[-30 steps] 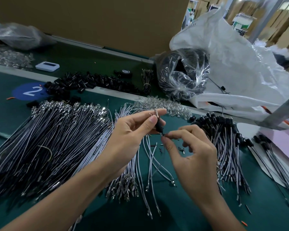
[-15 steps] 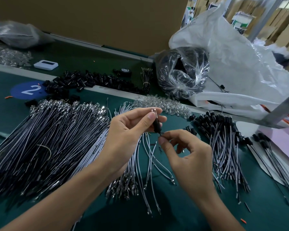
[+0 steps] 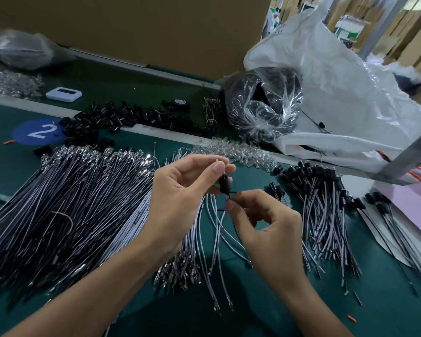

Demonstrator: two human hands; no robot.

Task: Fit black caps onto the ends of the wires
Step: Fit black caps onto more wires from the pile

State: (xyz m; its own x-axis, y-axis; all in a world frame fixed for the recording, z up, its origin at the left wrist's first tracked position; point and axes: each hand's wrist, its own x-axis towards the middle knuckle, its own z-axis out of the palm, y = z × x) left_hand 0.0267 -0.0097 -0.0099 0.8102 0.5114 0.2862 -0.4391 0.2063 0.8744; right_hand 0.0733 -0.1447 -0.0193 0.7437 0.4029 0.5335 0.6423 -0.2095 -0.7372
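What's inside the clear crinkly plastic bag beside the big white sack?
Black material fills the clear crinkly plastic bag beside the big white sack. Glare and folds hide what the pieces are.

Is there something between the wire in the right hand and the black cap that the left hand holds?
Nothing visible. The left hand pinches the black cap, the right hand pinches the wire directly below it, and the wire meets the cap's lower end.

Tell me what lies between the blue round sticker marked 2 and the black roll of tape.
In the head view, a heap of loose black plastic caps fills the stretch from the blue round sticker to the black roll of tape.
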